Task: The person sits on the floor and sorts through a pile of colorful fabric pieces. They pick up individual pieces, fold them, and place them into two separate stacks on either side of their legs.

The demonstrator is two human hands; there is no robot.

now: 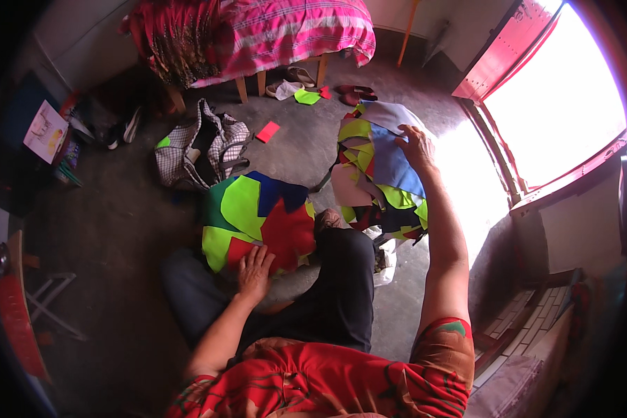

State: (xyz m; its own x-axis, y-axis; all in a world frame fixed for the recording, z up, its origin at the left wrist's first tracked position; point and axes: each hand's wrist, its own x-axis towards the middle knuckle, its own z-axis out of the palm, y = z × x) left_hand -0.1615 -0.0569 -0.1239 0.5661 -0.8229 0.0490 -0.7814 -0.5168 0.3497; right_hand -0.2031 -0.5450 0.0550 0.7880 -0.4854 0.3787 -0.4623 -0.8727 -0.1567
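A blue cloth (391,161) atop the scrap heap (350,185) lies under and leftward of the nearer right hand (418,148), its long axis running near to far, those fingers half-bent, grip unclear, while the left hand (253,277) rests loosely spread on red cloth (288,233).

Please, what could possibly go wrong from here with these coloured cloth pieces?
The heap of scraps at the right hand looks uneven, so pieces might slide off if one is pulled. The overlapping coloured pieces at the left hand could shift if they are not joined. A red scrap and a bright green scrap lie apart on the floor, so they might be overlooked.
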